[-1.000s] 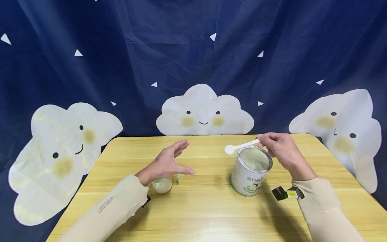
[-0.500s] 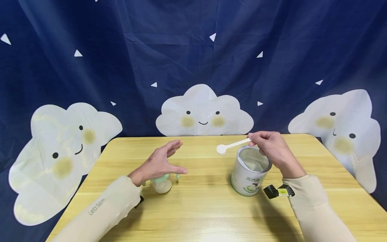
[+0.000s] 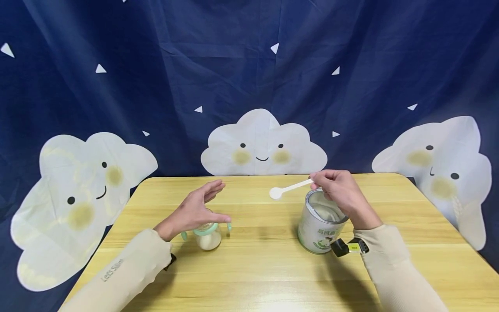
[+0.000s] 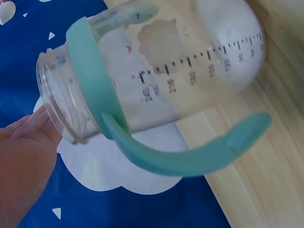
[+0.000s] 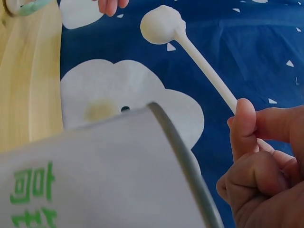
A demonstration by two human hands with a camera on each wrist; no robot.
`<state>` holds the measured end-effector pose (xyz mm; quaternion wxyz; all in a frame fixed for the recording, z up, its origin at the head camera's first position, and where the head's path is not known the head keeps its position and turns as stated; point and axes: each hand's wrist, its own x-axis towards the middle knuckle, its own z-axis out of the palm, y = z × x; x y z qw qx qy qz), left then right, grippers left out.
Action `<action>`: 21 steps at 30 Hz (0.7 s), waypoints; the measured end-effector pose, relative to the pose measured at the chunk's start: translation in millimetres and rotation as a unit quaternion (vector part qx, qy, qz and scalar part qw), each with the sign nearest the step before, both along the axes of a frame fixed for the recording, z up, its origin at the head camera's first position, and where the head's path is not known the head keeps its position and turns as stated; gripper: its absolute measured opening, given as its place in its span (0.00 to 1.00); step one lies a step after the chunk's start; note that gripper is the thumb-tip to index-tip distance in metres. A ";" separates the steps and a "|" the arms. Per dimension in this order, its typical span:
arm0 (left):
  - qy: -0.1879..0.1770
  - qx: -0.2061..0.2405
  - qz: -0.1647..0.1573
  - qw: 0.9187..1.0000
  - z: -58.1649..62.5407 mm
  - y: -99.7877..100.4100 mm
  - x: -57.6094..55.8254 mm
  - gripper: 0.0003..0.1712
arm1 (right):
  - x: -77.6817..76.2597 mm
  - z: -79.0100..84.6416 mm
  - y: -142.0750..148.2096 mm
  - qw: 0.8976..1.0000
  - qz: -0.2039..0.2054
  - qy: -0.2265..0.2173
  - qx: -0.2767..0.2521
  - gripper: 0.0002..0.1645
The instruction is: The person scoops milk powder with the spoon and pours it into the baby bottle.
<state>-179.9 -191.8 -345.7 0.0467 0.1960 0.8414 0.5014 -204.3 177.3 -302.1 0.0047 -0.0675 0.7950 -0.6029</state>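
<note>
Between thumb and fingers my right hand pinches the handle end of a white measuring scoop. In the right wrist view white powder fills the scoop's bowl. Below that hand stands an uncapped milk powder can, its inside partly visible. My left hand hovers with fingers extended and thumb apart, holding nothing. Just under it a baby bottle stands upright on the table, partly hidden by the hand. The left wrist view shows the bottle without a cap, with a mint-green collar and handles and white powder at its bottom.
A light wooden table carries the can on the right and the bottle on the left. Behind it hangs a dark blue curtain printed with white clouds. Each wrist wears a small black camera.
My right hand has moved left with the scoop, past the can's rim toward the bottle. My left hand has drawn back to the left, uncovering more of the bottle. Can and bottle stay put.
</note>
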 end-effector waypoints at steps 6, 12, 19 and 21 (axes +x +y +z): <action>-0.003 -0.007 0.018 1.000 -4.5 -9.8 -1.5 0.59 | -1.8 -2.3 -10.0 1.000 -0.004 -0.008 -0.005 0.17; 0.004 -0.001 0.023 1.000 -8.2 -19.8 -1.1 0.57 | -2.3 -5.8 -20.8 0.999 0.009 -0.019 -0.026 0.14; 0.004 -0.001 0.012 1.000 -11.6 -29.2 2.7 0.55 | -4.1 -10.2 -32.5 0.999 0.016 -0.020 -0.025 0.16; 0.008 -0.005 0.012 1.000 -13.4 -31.6 3.6 0.54 | -3.6 -10.0 -36.4 0.999 0.017 -0.021 -0.027 0.16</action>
